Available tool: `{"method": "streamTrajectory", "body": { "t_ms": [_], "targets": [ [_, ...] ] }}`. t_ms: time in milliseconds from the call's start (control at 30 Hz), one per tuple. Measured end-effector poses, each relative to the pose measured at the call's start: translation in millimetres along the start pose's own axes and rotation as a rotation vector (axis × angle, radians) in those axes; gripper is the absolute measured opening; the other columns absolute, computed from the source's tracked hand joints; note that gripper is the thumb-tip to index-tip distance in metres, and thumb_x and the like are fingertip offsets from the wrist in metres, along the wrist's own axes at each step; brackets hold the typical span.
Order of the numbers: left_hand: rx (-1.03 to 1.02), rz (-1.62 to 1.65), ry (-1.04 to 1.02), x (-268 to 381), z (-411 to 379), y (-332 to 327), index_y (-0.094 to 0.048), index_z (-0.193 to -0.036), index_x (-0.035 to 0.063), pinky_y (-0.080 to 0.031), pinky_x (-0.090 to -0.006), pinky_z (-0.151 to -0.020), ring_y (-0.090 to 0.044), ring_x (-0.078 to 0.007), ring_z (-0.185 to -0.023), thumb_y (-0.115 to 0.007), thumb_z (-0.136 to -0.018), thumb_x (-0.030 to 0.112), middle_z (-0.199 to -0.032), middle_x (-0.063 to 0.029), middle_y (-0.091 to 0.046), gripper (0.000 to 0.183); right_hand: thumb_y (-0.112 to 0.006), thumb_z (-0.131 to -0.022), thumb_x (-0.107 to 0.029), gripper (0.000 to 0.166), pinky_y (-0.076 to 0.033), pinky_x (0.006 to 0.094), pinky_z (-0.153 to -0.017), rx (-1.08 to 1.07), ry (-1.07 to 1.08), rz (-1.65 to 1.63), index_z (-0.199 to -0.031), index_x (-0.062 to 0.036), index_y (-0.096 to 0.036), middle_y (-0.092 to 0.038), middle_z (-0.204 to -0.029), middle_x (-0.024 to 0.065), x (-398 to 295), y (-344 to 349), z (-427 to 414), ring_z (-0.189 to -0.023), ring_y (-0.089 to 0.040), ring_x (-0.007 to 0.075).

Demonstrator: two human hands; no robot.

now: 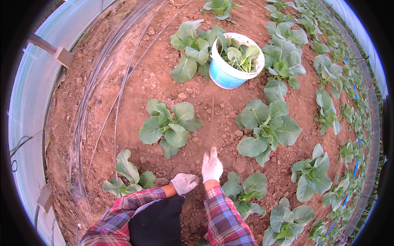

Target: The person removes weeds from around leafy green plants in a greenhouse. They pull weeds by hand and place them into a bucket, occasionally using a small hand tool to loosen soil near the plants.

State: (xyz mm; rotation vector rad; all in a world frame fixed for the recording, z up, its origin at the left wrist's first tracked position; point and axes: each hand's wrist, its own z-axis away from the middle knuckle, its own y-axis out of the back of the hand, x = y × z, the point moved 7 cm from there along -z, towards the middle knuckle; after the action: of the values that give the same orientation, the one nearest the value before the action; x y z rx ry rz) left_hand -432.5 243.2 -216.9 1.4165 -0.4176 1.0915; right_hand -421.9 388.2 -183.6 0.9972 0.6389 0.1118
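My left hand (185,183), in a white glove, is curled closed beside my dark-clothed knee (157,223), just above the soil. Nothing shows sticking out of it, though its inside is hidden. To its right, my gloved right hand (212,167) reaches forward with its fingers pointing away from me. A thin brown line, perhaps a stick (212,120), runs ahead from near those fingertips; whether I hold it cannot be told. Leafy cabbage-like plants stand either side of it, one ahead to the left (170,124) and one to the right (267,129).
A white-and-blue plastic bucket (227,78) holding picked leaves stands ahead among the plants. Long thin hoses or rods (89,92) lie along the left, by the plastic film wall (27,101). Denser plant rows (327,72) fill the right side. A low plant (244,193) grows beside my right forearm.
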Motion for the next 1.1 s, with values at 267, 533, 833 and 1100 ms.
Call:
{"method": "streamTrajectory", "body": {
  "t_ms": [267, 533, 833, 1100],
  "targets": [
    [-0.464, -0.242, 0.384, 7.0, -52.1, 29.8, -0.062, -0.102, 0.0074, -0.052, -0.0425, -0.084, -0.066, -0.0320, -0.096, -0.043, -0.093, 0.041, -0.102, -0.0167, -0.068, 0.040, -0.048, -0.096, -0.033, 0.049, -0.052, 0.0472, -0.072, -0.065, 0.160, 0.202, -0.140, -0.0156, -0.039, -0.067, -0.084, 0.0188, -22.8, -16.9, -67.9, -0.080, -0.066, 0.0368],
    [0.130, -0.526, 0.436, 17.0, -82.7, 168.4, -0.048, -0.131, 0.0129, -0.055, -0.0412, -0.080, -0.065, -0.0313, -0.099, -0.053, -0.090, 0.031, -0.141, -0.0155, -0.044, 0.045, -0.048, -0.095, -0.033, 0.052, -0.053, 0.0464, -0.063, -0.192, 0.172, 0.254, -0.143, -0.0174, -0.034, -0.067, -0.079, 0.0167, 15.4, -37.0, 2.0, -0.069, -0.066, 0.0347],
    [0.156, -0.457, 0.631, -7.6, -42.6, 174.9, -0.048, -0.133, 0.0140, -0.052, -0.0407, -0.088, -0.060, -0.0317, -0.109, -0.056, -0.089, 0.037, -0.142, -0.0138, -0.044, 0.050, -0.046, -0.096, -0.036, 0.048, -0.053, 0.0451, -0.064, -0.069, 0.188, 0.205, -0.140, -0.0204, -0.038, -0.065, -0.079, 0.0165, -37.9, -19.0, -38.8, -0.071, -0.066, 0.0331],
    [0.131, -0.416, 0.638, -9.3, -39.3, 164.3, -0.048, -0.133, 0.0135, -0.051, -0.0401, -0.089, -0.060, -0.0321, -0.110, -0.054, -0.090, 0.038, -0.142, -0.0136, -0.044, 0.050, -0.038, -0.095, -0.016, 0.050, -0.055, 0.0416, -0.073, -0.194, 0.239, 0.326, -0.145, -0.0204, -0.037, -0.063, -0.105, 0.0180, -90.8, -40.3, -88.8, -0.087, -0.068, 0.0307]
  ]
}}
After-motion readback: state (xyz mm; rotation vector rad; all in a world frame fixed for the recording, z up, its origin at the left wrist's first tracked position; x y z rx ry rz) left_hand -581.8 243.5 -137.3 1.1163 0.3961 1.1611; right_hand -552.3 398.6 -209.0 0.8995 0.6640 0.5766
